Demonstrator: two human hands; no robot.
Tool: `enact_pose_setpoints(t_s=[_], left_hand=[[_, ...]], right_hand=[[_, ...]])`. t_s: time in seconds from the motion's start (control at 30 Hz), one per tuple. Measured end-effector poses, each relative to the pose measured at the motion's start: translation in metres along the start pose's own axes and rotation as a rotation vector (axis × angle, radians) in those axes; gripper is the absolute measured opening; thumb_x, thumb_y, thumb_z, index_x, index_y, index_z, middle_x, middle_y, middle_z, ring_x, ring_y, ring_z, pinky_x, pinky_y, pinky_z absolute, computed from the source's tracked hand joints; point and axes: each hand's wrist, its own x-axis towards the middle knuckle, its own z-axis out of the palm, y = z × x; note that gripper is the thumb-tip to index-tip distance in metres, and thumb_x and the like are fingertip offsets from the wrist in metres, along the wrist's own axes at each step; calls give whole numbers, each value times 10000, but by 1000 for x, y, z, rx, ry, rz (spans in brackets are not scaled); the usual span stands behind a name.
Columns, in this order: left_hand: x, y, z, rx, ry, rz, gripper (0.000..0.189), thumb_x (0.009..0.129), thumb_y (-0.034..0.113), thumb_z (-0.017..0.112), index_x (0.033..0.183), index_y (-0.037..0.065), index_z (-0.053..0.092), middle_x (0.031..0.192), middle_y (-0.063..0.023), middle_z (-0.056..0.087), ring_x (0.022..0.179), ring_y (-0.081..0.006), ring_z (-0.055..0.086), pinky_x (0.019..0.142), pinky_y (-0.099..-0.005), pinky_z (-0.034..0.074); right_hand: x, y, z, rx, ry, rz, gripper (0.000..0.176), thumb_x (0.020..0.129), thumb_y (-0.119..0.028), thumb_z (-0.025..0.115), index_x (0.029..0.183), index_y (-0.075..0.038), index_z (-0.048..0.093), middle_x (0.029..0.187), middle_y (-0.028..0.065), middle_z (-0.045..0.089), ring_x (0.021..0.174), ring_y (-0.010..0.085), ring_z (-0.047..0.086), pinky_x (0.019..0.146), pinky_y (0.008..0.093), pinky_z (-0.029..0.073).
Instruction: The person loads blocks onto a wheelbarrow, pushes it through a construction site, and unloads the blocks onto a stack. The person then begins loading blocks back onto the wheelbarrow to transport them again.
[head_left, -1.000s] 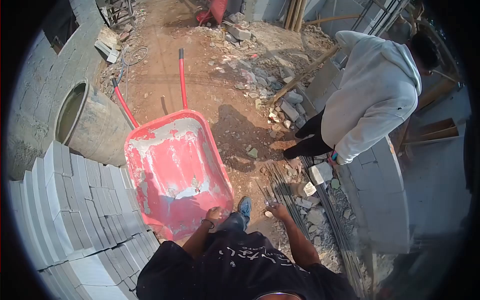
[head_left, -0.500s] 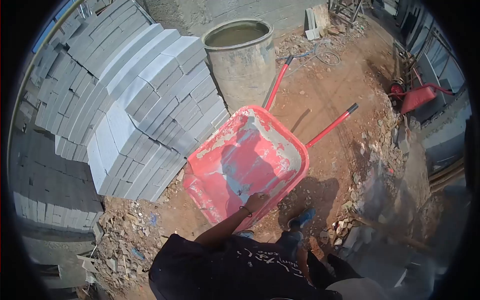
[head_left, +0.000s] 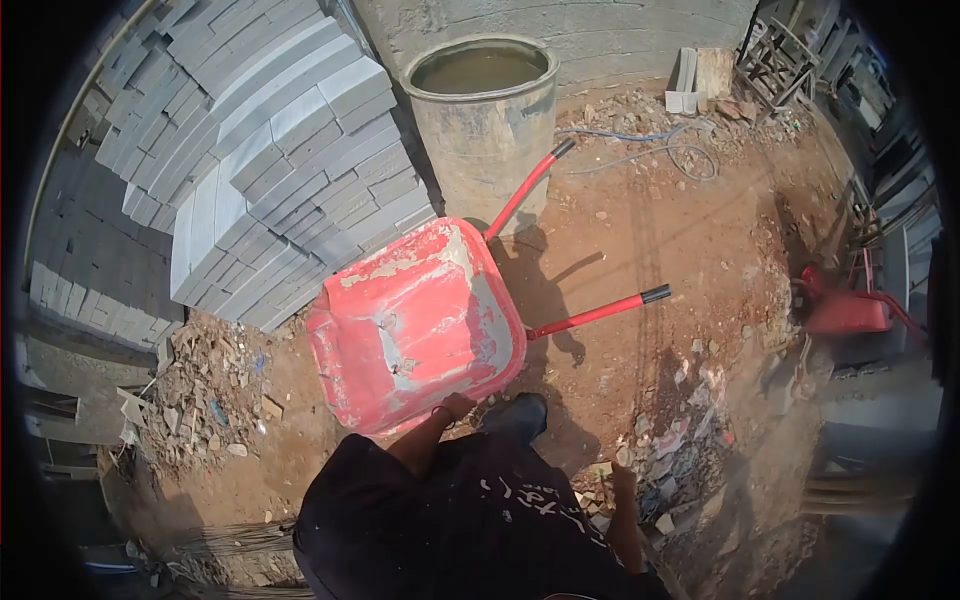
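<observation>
A red wheelbarrow [head_left: 430, 310] stands right in front of me, its tray crusted with dried grey mortar. Its two red handles, tipped with black grips, point away to the right. My left hand [head_left: 458, 405], with a dark band at the wrist, is closed on the near rim of the tray. My right hand [head_left: 622, 478] hangs low at my right side, over the rubble and apart from the wheelbarrow; its fingers are too small and blurred to make out.
Tall stacks of grey blocks [head_left: 300, 150] rise at the left. Behind the wheelbarrow stands a large water-filled barrel [head_left: 480, 130], with a blue hose [head_left: 640, 135] on the dirt nearby. Broken rubble [head_left: 215, 390] lies at both sides. Another red wheelbarrow [head_left: 850, 312] is at the far right.
The wheelbarrow has shifted left and turned in view, with my left hand still at its near rim. My right hand has come into sight, and my view has swung right.
</observation>
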Motion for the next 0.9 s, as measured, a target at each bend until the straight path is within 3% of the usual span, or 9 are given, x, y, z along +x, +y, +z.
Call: enact_pose_setpoints(t_s=[0.07, 0.33, 0.37, 0.43, 0.47, 0.6, 0.7, 0.77, 0.9], left_hand=[[8, -5, 6, -80, 26, -183, 287, 880, 315, 485, 1028, 131, 649, 875, -124, 668, 865, -297, 657, 769, -439, 519], [169, 70, 16, -371, 45, -707, 328, 905, 289, 450, 1070, 80, 641, 1069, -183, 653, 1010, -311, 639, 836, -458, 511], [201, 94, 5, -1095, 214, -1108, 366, 905, 306, 447, 1091, 54, 635, 1100, -194, 638, 1014, -350, 627, 841, -480, 500], [260, 148, -22, -445, 299, -404, 461, 931, 423, 422, 1131, 39, 582, 989, -175, 660, 911, -301, 651, 781, -436, 495], [272, 190, -82, -1020, 288, -488, 501, 942, 418, 389, 1173, 5, 555, 1020, -194, 640, 980, -311, 626, 837, -422, 471], [395, 234, -83, -913, 31, -231, 567, 908, 461, 493, 1257, 14, 510, 1103, -238, 607, 1066, -350, 576, 890, -423, 452], [379, 245, -110, -879, 852, -157, 560, 886, 489, 514, 1174, 13, 581, 1109, -220, 611, 1049, -345, 581, 863, -417, 469], [352, 263, -169, -1226, 701, -632, 489, 838, 456, 559, 1030, 15, 649, 1027, -219, 642, 987, -363, 606, 857, -438, 467], [359, 294, -172, -1321, 764, -1373, 520, 803, 464, 545, 1044, 14, 648, 1068, -243, 632, 1017, -388, 603, 877, -455, 456]], right_hand=[[66, 22, -68, 1112, 124, 278, 226, 882, -266, 619, 918, -46, 654, 751, 42, 625, 693, 171, 623, 581, 310, 485], [294, 37, -299, 1017, 84, -15, 316, 864, -317, 656, 965, -17, 656, 787, 38, 630, 669, 132, 602, 573, 271, 473], [303, 44, -320, 897, 15, -48, 310, 870, -312, 645, 954, -13, 654, 787, 39, 632, 683, 130, 606, 583, 271, 473], [348, 82, -326, 861, -87, -162, 292, 876, -282, 639, 964, -4, 651, 798, 40, 637, 701, 135, 609, 591, 279, 480], [364, 98, -333, 690, -72, -266, 292, 874, -277, 650, 965, 1, 651, 798, 46, 637, 693, 140, 608, 593, 283, 483], [440, 205, -316, 536, -199, -315, 277, 872, -256, 667, 959, 6, 654, 780, 51, 625, 687, 149, 605, 611, 309, 491], [458, 211, -384, 530, -427, -42, 397, 850, -312, 665, 1034, 39, 645, 891, 171, 678, 805, 263, 661, 688, 360, 513], [502, 243, -411, 64, -444, -634, 404, 853, -323, 658, 1018, 45, 650, 847, 155, 672, 716, 288, 658, 602, 393, 523], [581, 275, -475, 177, -675, -600, 431, 836, -367, 655, 1045, 10, 654, 871, 142, 681, 773, 272, 664, 648, 383, 529]])
